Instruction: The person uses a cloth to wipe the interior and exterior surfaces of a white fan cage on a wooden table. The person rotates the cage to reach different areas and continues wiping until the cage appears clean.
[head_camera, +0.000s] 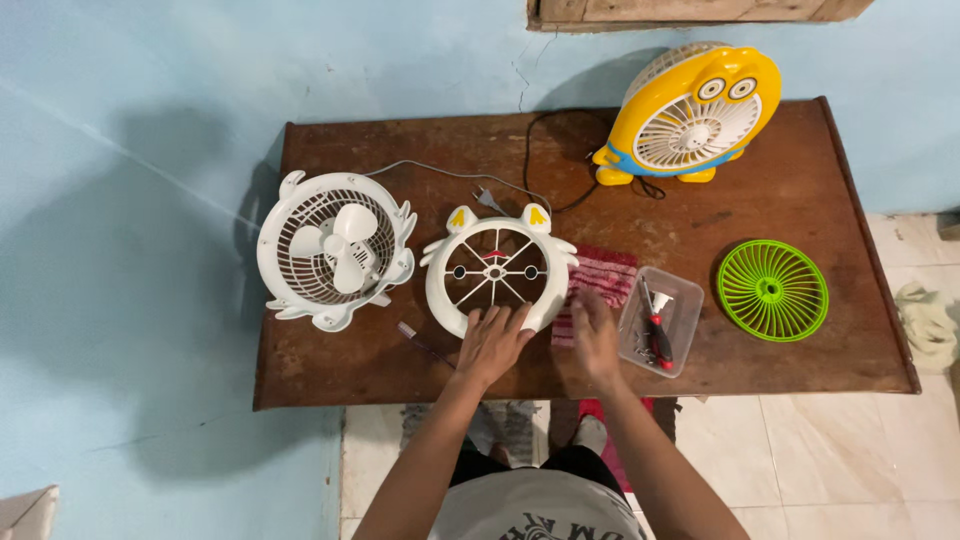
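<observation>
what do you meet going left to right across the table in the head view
white fan body with blades → white front frame with yellow ears, the left hand on its lower rim → red striped cloth, the right hand on it → clear plastic tray with tools → green round grille

Packages: a clear, rectangular plastic container (661, 320) on the wooden table (800, 190), right of centre, just beside the right hand (596, 335).
Labels, signs, screens: none visible.
</observation>
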